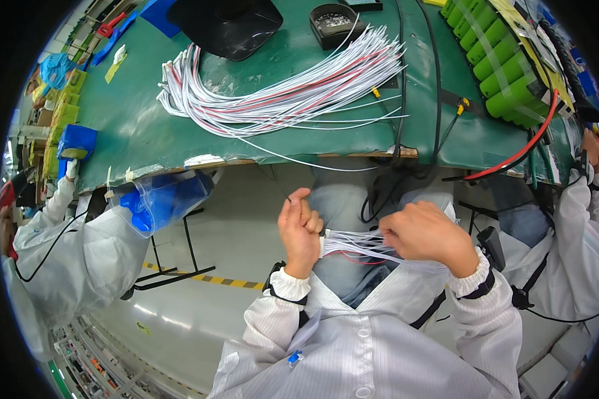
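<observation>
1. From here I see the worker's left hand turned palm-side up, fingers curled in and the index bent loosely above the rest; it has hold of one end of a short bundle of wires.
2. That bundle runs from the left hand across to the right, above the worker's lap, mostly white with a red strand bowing along its lower side.
3. The right hand is back-up, fingers bent down over the far part of those wires. Its fingertips are tucked out of sight, so I can't fairly tell whether it pinches any strand.
4. Beyond both hands, on the green table, lies a far bigger heap of white wires streaked with red, one loose strand drooping past the near edge.
5. Farther off beyond the left hand sits a black scoop-like piece; to the right of it stands a small black tray.
6. Beyond the right hand and off to its right stands a pack of green cylinders, a red cable curving down on its near side.
7. Well left of the left hand, another person in a white coat is seated.
</observation>
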`<control>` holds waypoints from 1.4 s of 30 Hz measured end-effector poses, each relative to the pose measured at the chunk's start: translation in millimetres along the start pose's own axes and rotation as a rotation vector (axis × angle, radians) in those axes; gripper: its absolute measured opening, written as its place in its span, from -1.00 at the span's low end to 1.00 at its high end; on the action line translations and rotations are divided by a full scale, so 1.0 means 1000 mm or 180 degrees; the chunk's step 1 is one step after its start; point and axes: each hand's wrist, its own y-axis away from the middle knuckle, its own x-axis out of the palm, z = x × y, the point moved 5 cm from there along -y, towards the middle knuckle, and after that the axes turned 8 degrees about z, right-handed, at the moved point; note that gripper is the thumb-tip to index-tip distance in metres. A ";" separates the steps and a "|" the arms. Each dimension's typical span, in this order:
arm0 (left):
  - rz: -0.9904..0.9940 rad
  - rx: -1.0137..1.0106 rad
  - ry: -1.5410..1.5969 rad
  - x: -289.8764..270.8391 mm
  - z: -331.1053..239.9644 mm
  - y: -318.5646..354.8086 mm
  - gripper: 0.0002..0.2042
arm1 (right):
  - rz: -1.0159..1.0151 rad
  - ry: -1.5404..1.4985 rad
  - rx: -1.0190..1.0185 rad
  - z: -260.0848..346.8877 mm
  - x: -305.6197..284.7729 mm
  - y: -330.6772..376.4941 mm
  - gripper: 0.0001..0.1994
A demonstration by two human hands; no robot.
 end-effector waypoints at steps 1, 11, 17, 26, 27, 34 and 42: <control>0.0004 0.0064 0.0012 0.000 0.000 0.000 -0.72 | -0.0082 -0.0017 0.0048 -0.008 0.002 0.008 -0.90; -0.0118 -0.0078 -0.0004 -0.005 -0.001 0.002 -0.72 | -0.1415 0.0236 0.0040 -0.031 -0.021 0.046 -0.95; 0.0009 -0.0180 0.0086 0.008 -0.002 0.002 -0.73 | -0.0425 -0.0196 0.0279 -0.021 0.037 0.032 -0.77; 0.0091 -0.0232 0.0001 0.021 -0.005 0.003 -0.71 | -0.0837 -0.1193 -0.0121 0.021 0.050 -0.038 -0.83; 0.0070 -0.0216 -0.0007 0.020 -0.005 0.004 -0.71 | -0.0824 -0.1196 -0.0145 0.023 0.050 -0.039 -0.83; 0.0127 -0.0316 -0.0006 0.016 -0.004 0.002 -0.72 | -0.1059 -0.1090 -0.0425 0.023 0.047 -0.043 -0.89; 0.0036 -0.0562 -0.0170 0.011 -0.002 -0.008 -0.72 | -0.1261 -0.0702 -0.0560 0.022 0.046 -0.048 -0.88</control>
